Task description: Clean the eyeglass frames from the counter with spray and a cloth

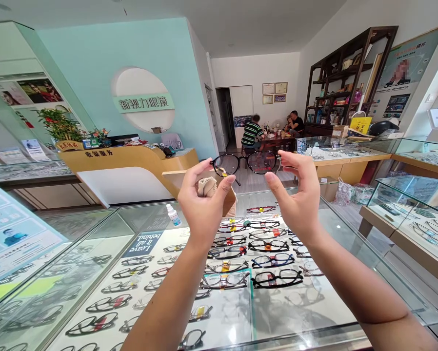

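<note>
Black round-framed eyeglasses (243, 157) are held up level above the glass counter, with small coloured marks on the lenses. My left hand (203, 202) is closed on one end of the frame, and a folded beige cloth (207, 186) is tucked in its palm. At the other end, my right hand (298, 195) has the frame's corner between its thumb and fingers. One temple arm shows below the left lens; the other is partly hidden by the right hand. Beneath, several pairs of glasses (277, 279) lie in rows on the counter.
A white spray bottle (173, 215) stands on the glass counter (131, 214) beyond my left forearm. More display cases (416, 204) are at the right. A wooden reception desk (131, 170) stands ahead on the left. Two people (253, 132) sit around a table at the back.
</note>
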`<state>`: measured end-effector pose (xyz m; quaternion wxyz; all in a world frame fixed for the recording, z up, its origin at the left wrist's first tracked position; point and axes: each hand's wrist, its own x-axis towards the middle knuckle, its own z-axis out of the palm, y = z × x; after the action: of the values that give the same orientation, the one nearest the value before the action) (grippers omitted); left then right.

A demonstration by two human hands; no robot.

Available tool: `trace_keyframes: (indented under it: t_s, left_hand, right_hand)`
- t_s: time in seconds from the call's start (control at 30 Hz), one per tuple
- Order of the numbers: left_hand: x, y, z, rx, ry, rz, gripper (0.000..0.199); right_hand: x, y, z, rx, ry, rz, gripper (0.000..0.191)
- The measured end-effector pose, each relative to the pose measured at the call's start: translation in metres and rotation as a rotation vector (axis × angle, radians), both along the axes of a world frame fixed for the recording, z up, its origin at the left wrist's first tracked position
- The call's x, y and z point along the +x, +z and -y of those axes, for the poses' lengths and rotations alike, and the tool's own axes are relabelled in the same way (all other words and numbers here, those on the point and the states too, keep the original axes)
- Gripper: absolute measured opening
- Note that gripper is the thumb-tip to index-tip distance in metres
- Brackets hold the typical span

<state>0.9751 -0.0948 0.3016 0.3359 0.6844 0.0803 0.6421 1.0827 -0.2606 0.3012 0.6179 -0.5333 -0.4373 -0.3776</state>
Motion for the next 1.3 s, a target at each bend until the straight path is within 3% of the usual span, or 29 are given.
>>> trace_keyframes:
  t_s: [0.23, 0.5, 0.6, 0.73, 1.0, 1.3]
  left_hand:
    - [0.0017, 0.0013, 0.0014, -0.014, -0.029, -0.009, 0.056]
    - [0.0066, -0.0023, 0.0006, -0.001, -0.059, 0.031, 0.057]
    - [0.0074, -0.0031, 0.0028, 0.030, -0.053, 0.091, 0.056]
    - [0.0055, -0.0033, 0.0069, 0.160, 0.046, 0.222, 0.052]
    - [0.0022, -0.0051, 0.0047, 0.259, 0.144, 0.263, 0.058]
    - [-0.0007, -0.0041, 0.0069, 0.112, 0.109, 0.158, 0.056]
  right_hand:
    - [-0.0031, 0.0024, 0.0015, 0.054, -0.120, 0.154, 0.039]
    - [-0.0054, 0.0014, -0.0007, 0.080, -0.162, 0.232, 0.048]
    - [-0.0047, 0.0004, -0.0022, 0.084, -0.135, 0.203, 0.047]
    - [-0.0035, 0.0006, -0.0029, 0.064, -0.058, 0.127, 0.042]
    - [-0.0031, 0.0010, 0.0010, -0.047, 0.022, -0.028, 0.040]
    - [-0.0012, 0.0024, 0.0026, -0.089, 0.037, -0.066, 0.037]
